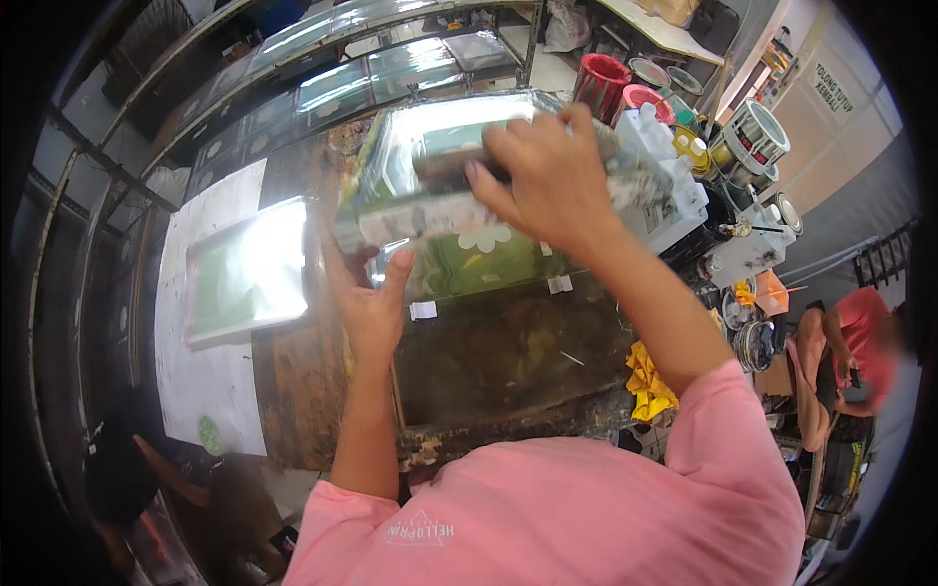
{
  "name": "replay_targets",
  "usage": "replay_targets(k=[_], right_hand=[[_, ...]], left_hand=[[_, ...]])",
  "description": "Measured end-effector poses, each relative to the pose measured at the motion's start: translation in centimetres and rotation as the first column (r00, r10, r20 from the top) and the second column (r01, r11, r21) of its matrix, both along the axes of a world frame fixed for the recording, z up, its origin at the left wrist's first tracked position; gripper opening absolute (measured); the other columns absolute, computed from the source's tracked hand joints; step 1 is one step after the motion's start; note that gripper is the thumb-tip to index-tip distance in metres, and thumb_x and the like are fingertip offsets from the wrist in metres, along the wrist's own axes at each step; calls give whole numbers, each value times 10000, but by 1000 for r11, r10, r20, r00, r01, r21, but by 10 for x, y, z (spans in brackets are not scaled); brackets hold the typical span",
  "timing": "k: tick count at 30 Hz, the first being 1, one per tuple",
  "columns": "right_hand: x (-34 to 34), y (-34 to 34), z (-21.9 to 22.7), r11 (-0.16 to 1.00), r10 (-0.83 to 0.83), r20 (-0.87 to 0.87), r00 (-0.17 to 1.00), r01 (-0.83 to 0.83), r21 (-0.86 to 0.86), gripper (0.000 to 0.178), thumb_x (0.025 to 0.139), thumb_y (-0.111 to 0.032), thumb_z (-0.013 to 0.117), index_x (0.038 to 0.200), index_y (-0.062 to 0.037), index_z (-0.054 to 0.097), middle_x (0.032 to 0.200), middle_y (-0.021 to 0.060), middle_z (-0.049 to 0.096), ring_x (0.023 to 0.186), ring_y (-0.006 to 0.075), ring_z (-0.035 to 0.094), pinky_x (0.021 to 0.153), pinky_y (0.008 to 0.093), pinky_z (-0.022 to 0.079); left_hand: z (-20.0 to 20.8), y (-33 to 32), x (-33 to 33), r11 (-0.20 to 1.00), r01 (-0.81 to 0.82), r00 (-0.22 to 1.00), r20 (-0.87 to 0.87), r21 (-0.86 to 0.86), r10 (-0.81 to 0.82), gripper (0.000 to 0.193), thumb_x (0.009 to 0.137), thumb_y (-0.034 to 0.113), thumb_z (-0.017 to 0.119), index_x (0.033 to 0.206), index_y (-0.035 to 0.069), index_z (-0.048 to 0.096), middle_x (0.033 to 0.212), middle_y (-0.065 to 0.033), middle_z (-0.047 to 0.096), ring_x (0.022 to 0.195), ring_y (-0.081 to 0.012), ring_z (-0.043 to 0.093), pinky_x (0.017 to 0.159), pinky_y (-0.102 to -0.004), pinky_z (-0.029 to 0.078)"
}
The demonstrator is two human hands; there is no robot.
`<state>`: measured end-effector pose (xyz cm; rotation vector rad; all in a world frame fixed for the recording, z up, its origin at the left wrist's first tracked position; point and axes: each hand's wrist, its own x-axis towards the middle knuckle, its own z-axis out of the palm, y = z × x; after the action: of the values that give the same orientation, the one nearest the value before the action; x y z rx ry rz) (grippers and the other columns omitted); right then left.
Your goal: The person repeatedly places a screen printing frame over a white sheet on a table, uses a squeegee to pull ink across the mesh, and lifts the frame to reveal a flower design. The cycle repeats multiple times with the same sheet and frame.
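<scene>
Screen frame (420, 221): over the worktable (303, 391), spanning the far part of green sheet (459, 276); near edge looks raised off it, gap hard to judge, frame blurred
Right hand (557, 181): closed around dark bar (442, 172), thumb on the near side, above the frame; bar blurred too
Left hand (366, 303): at the frame's near left corner, thumb spread out toward the sheet, other fingers partly hidden; can't tell if it grips the frame
Green sheet: glossy, white flower shape near the frame's front edge, white tabs (423, 311) along its near edge
Dark board (489, 361): nearer the wearer, thin pale strip (573, 358) lying on it
Yellow cloth (648, 383): crumpled, beside the board's right edge
Left side: glossy green stack (244, 278) on white paper (220, 391), round green item (209, 435) at the paper's near end
Right side: red bucket (601, 80), white containers (650, 142), metal can (750, 137), crowded together
Back: rack (181, 146) with shiny sheets (337, 88)
Others: seated person (865, 337) far right, dark-clad person (122, 469) lower left
</scene>
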<state>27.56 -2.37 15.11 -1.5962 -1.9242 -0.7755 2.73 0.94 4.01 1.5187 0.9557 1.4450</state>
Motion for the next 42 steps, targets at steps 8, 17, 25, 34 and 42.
replay_targets(k=[8, 17, 25, 34, 42], right_hand=[[22, 58, 55, 989, 64, -46, 997, -58, 133, 518, 993, -560, 656, 895, -58, 742, 773, 104, 709, 775, 332, 687, 834, 477, 443], [23, 65, 96, 998, 49, -142, 989, -54, -33, 594, 991, -533, 620, 741, -3, 720, 698, 199, 698, 728, 389, 699, 835, 506, 475], [20, 56, 71, 1000, -18, -79, 997, 17, -21, 562, 995, -589, 671, 993, -38, 777, 823, 137, 724, 769, 351, 645, 840, 448, 450], [14, 48, 66, 999, -32, -124, 992, 26, -46, 526, 993, -510, 707, 1054, 10, 750, 966, 196, 731, 863, 382, 596, 862, 454, 461], [1, 45, 73, 997, -71, -76, 995, 70, -17, 546, 994, -530, 691, 978, 13, 744, 915, 221, 719, 843, 386, 653, 822, 446, 451]], left_hand=[[-56, -38, -2, 997, -44, 50, -997, -59, -57, 1140, 936, 831, 569, 1700, 24, 311, 1747, -308, 245, 1656, -442, 165, 1252, -766, -36], [-25, 31, 7, 975, -119, 707, -673, 190, 217, 635, 990, 386, 769, 1462, -17, 637, 1485, -207, 662, 1519, -389, 491, 1326, -608, 107], [-32, 48, -158, 881, -347, 528, -709, 322, 468, 544, 1006, 210, 694, 1515, 41, 608, 1566, -193, 599, 1543, -375, 461, 1320, -632, 118], [-35, 91, -367, 722, -595, 241, -779, 353, 579, 598, 1003, 277, 683, 1567, 111, 569, 1649, -203, 502, 1574, -393, 404, 1283, -718, 119], [-43, 75, -295, 706, -388, 190, -697, 593, 691, 527, 1078, 308, 572, 1564, 105, 561, 1718, -161, 407, 1618, -426, 289, 1280, -755, 76]])
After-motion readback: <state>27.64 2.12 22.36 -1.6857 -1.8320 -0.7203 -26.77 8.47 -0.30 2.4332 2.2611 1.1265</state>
